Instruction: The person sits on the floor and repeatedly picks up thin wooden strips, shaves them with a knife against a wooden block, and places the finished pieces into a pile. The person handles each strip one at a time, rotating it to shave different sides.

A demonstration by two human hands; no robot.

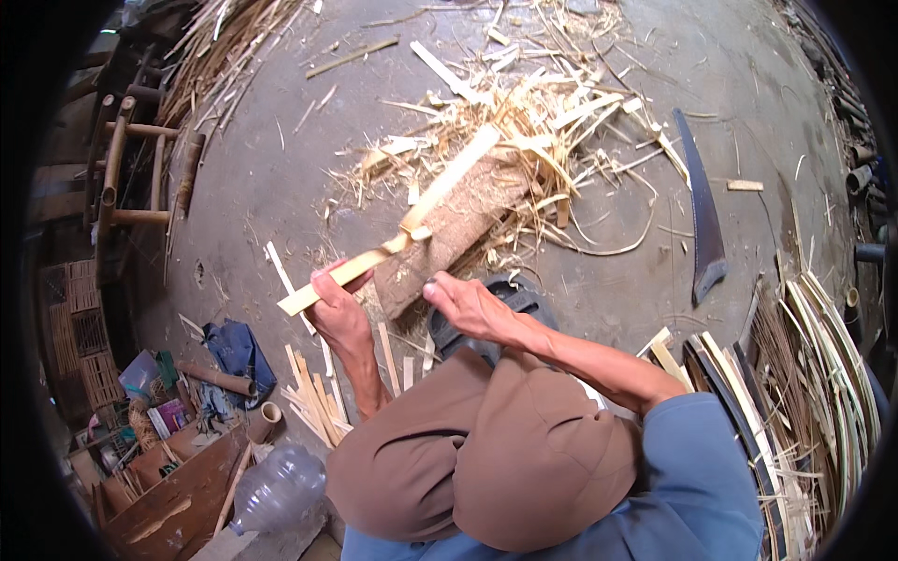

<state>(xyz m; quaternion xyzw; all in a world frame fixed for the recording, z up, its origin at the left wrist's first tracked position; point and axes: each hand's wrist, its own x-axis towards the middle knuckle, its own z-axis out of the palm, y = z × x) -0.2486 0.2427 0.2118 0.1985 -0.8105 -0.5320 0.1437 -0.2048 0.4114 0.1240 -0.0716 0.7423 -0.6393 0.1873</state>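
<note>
My left hand [339, 304] is closed around the near part of a long pale bamboo strip [454, 178]. The strip slants away to the far right above a rough brown wooden block [468, 220]. A curled sliver [420, 233] stands up from its middle. My right hand [460, 305] is closed in a fist near the block's near end, above a dark sandal [510, 297]. What the right fingers hold, if anything, is hidden.
Curly shavings [524, 122] heap around the block's far end. A handsaw [698, 206] lies to the right. Split bamboo strips [823, 365] are bundled at lower right, shorter sticks [313, 397] near my left forearm. A clear plastic jug [279, 486] and bamboo frame [140, 173] are left.
</note>
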